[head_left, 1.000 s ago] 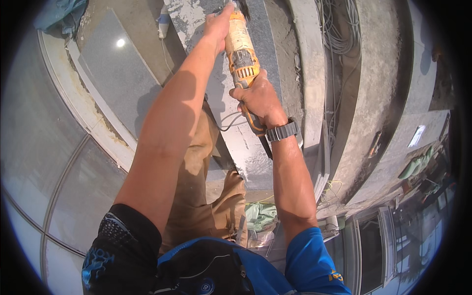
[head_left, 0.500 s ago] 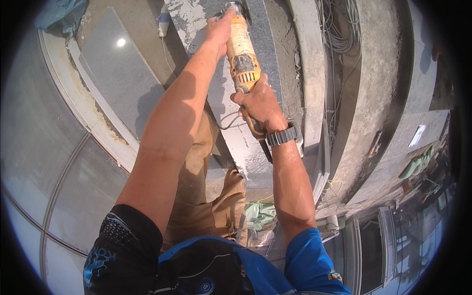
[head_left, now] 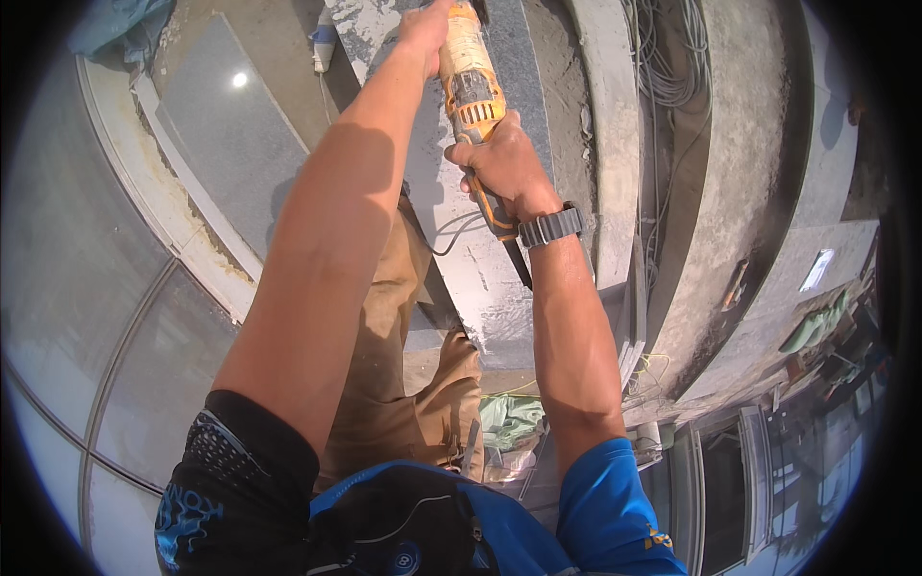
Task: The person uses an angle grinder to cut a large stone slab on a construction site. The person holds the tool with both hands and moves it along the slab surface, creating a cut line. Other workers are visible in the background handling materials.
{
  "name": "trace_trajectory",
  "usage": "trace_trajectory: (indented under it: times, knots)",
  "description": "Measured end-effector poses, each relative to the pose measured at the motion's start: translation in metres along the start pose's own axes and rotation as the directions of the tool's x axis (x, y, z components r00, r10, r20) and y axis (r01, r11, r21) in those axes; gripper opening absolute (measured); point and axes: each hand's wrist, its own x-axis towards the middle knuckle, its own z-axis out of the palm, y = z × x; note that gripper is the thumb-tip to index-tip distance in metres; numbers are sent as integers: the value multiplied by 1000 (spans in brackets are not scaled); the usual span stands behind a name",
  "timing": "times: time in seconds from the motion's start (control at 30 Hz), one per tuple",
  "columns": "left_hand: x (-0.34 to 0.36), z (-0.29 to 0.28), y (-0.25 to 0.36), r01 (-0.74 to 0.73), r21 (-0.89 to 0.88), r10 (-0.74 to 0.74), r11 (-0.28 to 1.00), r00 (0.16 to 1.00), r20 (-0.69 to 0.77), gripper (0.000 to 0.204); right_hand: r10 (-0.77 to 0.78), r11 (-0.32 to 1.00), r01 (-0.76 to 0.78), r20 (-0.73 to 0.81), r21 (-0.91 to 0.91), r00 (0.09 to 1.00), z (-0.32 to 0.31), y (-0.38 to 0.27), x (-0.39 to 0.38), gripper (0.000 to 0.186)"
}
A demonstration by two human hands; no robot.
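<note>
An orange and grey angle grinder (head_left: 471, 72) with a worn, pale-smeared body lies between my two hands. My left hand (head_left: 424, 36) is closed round its front end at the top edge, where the grinder's head and disc are mostly cut off. Lower down, my right hand (head_left: 511, 171) grips the rear handle, the thumb wrapped across it; a dark watch band sits on that wrist. Beneath the tool lies a long grey stone slab (head_left: 499, 331), its surface partly coated with whitish dust. The grinder's dark cord (head_left: 459, 235) loops over the slab below the handle.
Another grey slab (head_left: 235, 125) lies on the left, beside a pale ledge and glass panels (head_left: 67, 192). A plug connector (head_left: 324, 43) rests near the top. Coiled grey cable (head_left: 672, 77) lies between concrete kerbs at right. Green sheeting (head_left: 509, 422) is near my legs.
Both hands have pushed the grinder farther away, toward the top edge, so its front end now leaves the picture. My grip on it stays the same.
</note>
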Motion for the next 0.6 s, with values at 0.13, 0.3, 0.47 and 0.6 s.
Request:
trace_trajectory:
  times: [0.13,0.3,0.47,0.6]
  knots:
    - [6,0,2,5,-4,-5,1000,1000,8,60,17,1000,-17,8,-2,1000,-1,-6,-2,64]
    - [-18,-2,-13,17,-7,-17,1000,1000,20,61,27,999,-27,-7,-28,1000,-3,0,-19,64]
    - [-41,-1,-18,20,-7,-20,1000,999,32,61,6,999,-7,-27,-54,1000,-3,21,-30,64]
    - [-55,0,-22,20,-8,-19,1000,999,41,62,23,997,-24,-14,-76,1000,-5,26,-37,64]
